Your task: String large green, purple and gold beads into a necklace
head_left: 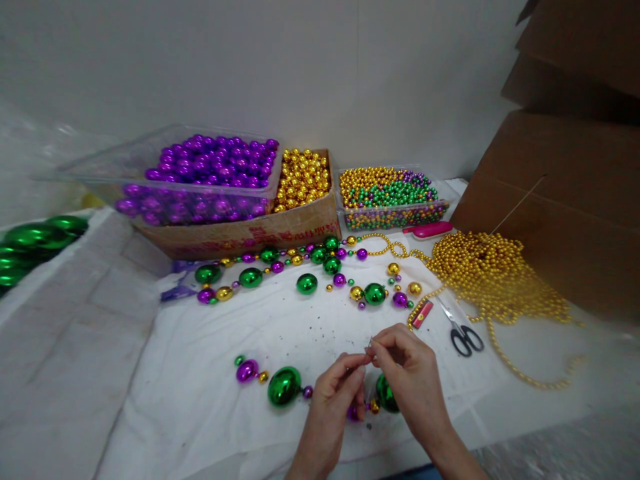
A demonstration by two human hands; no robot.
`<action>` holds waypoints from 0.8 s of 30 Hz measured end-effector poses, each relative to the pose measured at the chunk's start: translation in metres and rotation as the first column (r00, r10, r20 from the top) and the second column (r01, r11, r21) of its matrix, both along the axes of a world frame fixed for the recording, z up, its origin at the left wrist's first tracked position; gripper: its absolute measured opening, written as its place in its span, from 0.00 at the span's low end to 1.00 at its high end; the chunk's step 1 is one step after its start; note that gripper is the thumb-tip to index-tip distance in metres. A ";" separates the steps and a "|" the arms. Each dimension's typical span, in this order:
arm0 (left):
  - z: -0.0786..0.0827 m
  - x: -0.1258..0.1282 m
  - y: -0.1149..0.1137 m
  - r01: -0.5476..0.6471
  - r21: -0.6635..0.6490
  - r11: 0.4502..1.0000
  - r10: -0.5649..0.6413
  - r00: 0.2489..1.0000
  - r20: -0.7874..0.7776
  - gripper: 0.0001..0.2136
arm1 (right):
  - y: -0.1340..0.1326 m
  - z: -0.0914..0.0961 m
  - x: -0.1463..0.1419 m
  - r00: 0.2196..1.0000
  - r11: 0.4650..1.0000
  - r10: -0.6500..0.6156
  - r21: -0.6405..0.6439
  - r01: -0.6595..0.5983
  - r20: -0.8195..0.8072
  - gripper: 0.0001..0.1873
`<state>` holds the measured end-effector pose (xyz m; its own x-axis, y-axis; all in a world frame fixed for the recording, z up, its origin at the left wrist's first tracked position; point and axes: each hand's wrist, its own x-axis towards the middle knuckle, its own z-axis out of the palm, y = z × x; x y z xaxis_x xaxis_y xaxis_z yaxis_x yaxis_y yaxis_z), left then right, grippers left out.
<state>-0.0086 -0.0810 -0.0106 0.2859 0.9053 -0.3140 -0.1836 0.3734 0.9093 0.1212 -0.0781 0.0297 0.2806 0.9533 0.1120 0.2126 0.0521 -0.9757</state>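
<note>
My left hand [336, 400] and my right hand [410, 373] meet above a white cloth [200, 413], fingertips pinched together on a thin thread or needle too fine to make out. Below them lies a strung run of beads [283, 385]: a small green, a purple, a gold, a large green, more purple beads under my left fingers and another green ball beside my right palm. Both hands are closed in a pinch.
Loose green, purple and gold beads [306, 283] are scattered mid-table. Behind stand a clear tub of purple balls [210, 167], a cardboard box of gold balls [303, 177] and a tub of small mixed beads [390, 193]. Gold bead strands [493, 273], scissors [463, 333], a pink tool [430, 230] and cardboard lie right.
</note>
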 end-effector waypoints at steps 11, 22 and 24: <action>-0.001 -0.003 0.001 0.062 0.104 0.993 -0.051 0.993 -0.103 0.13 | -0.006 -0.007 0.007 0.999 1.000 0.031 -0.001 -0.031 -0.032 0.08; -0.001 -0.002 0.001 0.079 0.135 0.988 -0.065 0.992 -0.109 0.13 | -0.004 -0.009 0.011 0.995 0.999 0.032 -0.018 -0.034 -0.098 0.06; 0.000 -0.002 0.001 0.080 0.135 0.988 -0.066 0.992 -0.103 0.13 | -0.004 -0.009 0.011 0.993 0.999 0.035 -0.020 -0.038 -0.111 0.05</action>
